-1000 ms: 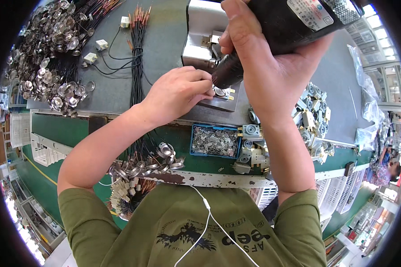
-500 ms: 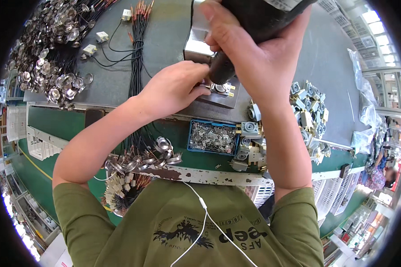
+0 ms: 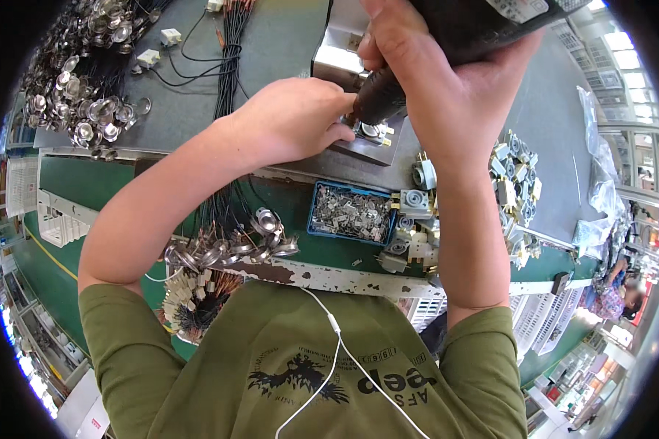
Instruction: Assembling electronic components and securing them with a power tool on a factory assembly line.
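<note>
My right hand is wrapped round a black handheld power tool, probably an electric screwdriver. The tool slants down over a flat metal block, its lower end close to a small round part with brass tabs on the block. My left hand is closed beside that part, thumb and fingers pinched together. Whatever lies between those fingertips is hidden. Behind the block stands a shiny bent metal housing, partly covered by the tool and my right hand.
A blue tray of small metal clips sits at the bench's near edge. Grey-white switch-like units are heaped to its right. Black wires lie bundled on the left, past them piled metal cups. More wired cups lie near me.
The tool and my right hand appear slightly further right and tilted more. My left hand stays pinched at the block. The whole view has shifted a little.
</note>
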Demonstrator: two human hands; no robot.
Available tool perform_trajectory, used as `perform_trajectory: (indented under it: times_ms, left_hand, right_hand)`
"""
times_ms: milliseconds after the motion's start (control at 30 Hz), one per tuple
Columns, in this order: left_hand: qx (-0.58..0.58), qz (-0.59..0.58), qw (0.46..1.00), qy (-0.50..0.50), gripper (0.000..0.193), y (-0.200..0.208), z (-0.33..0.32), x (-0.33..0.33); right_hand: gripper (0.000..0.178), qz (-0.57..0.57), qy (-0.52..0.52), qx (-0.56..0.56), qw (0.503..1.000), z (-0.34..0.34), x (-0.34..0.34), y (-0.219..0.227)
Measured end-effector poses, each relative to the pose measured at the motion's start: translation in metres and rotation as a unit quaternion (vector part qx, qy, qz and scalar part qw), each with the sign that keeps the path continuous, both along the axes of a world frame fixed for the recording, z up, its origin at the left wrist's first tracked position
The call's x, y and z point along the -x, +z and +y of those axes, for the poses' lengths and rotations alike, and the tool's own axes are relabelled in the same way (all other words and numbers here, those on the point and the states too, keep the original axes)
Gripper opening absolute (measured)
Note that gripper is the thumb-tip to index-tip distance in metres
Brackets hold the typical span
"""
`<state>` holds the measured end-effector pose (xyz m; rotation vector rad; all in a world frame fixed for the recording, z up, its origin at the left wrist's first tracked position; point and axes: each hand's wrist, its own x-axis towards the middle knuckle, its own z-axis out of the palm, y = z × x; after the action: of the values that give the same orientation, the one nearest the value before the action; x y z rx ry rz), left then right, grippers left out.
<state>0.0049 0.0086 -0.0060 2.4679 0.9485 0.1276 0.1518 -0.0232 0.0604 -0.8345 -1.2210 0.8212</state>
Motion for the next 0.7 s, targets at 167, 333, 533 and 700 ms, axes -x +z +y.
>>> perform_trajectory:
  times_ms: [167, 333, 533, 700]
  left_hand:
    - [0.001, -0.003, 1.0, -0.004, 0.027, 0.001, 0.002, 0.0]
    - [-0.033, -0.002, 0.999, -0.005, 0.027, -0.008, 0.0, 0.0]
    - [-0.056, -0.013, 0.998, -0.002, 0.028, -0.009, 0.0, 0.0]
    - [-0.049, -0.013, 0.999, -0.002, 0.028, -0.01, 0.0, 0.001]
  right_hand:
    - [0.037, -0.001, -0.018, 0.005, 1.0, -0.001, 0.003, -0.001]
    - [0.027, -0.036, 0.022, -0.025, 0.999, 0.007, -0.01, -0.009]
    - [0.022, -0.007, 0.01, 0.014, 1.0, -0.007, 0.001, 0.002]
    - [0.021, -0.019, 0.044, -0.017, 0.999, 0.005, -0.003, -0.015]
